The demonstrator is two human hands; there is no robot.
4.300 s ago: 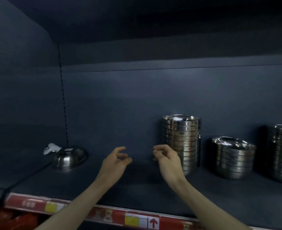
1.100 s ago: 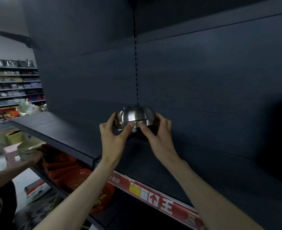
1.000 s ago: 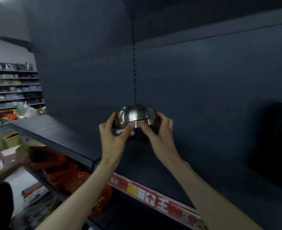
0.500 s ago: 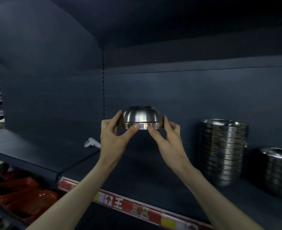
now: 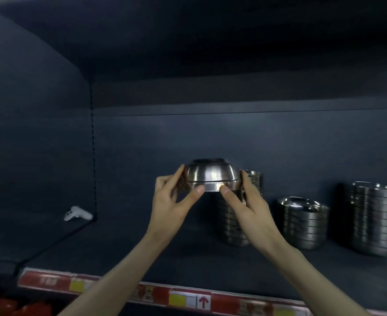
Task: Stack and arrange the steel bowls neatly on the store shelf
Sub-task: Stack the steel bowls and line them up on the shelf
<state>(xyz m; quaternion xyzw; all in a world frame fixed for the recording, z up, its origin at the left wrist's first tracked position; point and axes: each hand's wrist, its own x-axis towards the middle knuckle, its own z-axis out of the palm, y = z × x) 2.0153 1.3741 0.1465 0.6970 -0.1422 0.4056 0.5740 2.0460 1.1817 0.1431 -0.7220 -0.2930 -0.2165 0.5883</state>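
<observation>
I hold one steel bowl upside down in mid-air, above the dark shelf. My left hand grips its left rim and my right hand grips its right rim, thumbs under the front edge. Just behind my right hand stands a tall stack of steel bowls, partly hidden by that hand. Further right stand a shorter stack and another tall stack at the frame edge.
A small white plastic object lies at the back left corner of the shelf by the perforated upright. Red and yellow price strips run along the shelf's front edge. Red goods show on the level below.
I picked the lone bowl up from the shelf's left end with both hands and carried it right. It now sits in front of the leftmost stack, slightly higher than before.
</observation>
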